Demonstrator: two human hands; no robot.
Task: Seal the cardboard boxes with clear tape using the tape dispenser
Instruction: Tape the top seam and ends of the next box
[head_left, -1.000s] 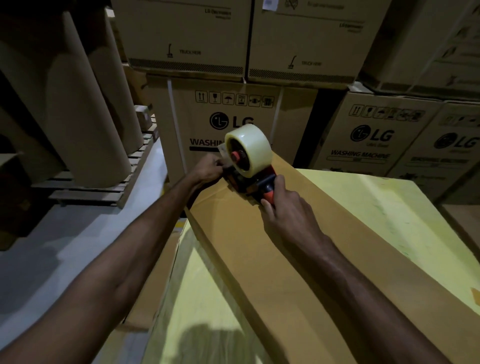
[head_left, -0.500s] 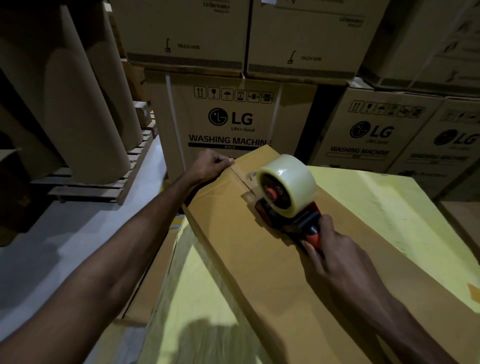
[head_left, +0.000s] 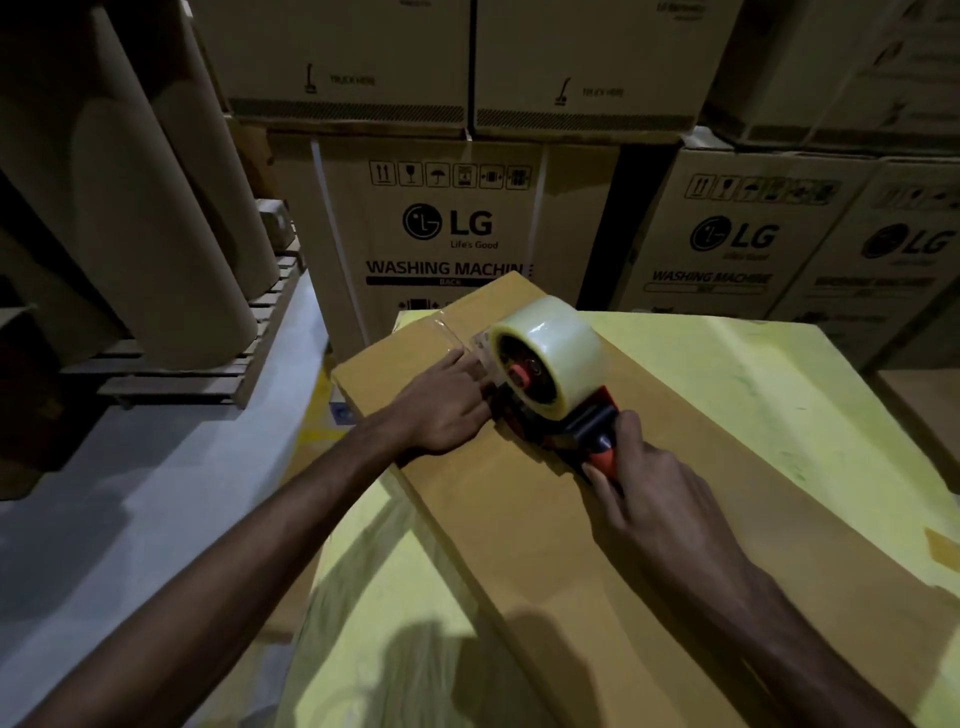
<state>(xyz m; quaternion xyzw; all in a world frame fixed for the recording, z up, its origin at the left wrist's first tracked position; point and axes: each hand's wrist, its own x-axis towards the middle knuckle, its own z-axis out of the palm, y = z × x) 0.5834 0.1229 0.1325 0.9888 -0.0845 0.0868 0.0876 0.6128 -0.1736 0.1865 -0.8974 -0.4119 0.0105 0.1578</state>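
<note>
Tape dispenser (head_left: 550, 387) on long cardboard box (head_left: 545, 519), left hand (head_left: 441, 410) just left of it, stacked boxes (head_left: 447, 223) behind, rolls (head_left: 156, 208) far left

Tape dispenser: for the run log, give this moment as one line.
right hand: grips tape dispenser handle | left hand: fingers flat on cardboard box beside dispenser | clear tape: strip laid at far end

The cardboard box (head_left: 519, 530) is plain mid-brown. The roll of tape (head_left: 566, 348) is milky, yellowish-white around a red hub. The tape dispenser (head_left: 563, 434) is black with an orange-red handle. The surface under the box (head_left: 727, 395) is pale yellow. The stacked cartons (head_left: 576, 218) behind are tan with black logos, lettering and handling symbols; the upper cartons (head_left: 348, 52) carry a dark hatched band. The floor (head_left: 130, 545) is pale grey.
</note>
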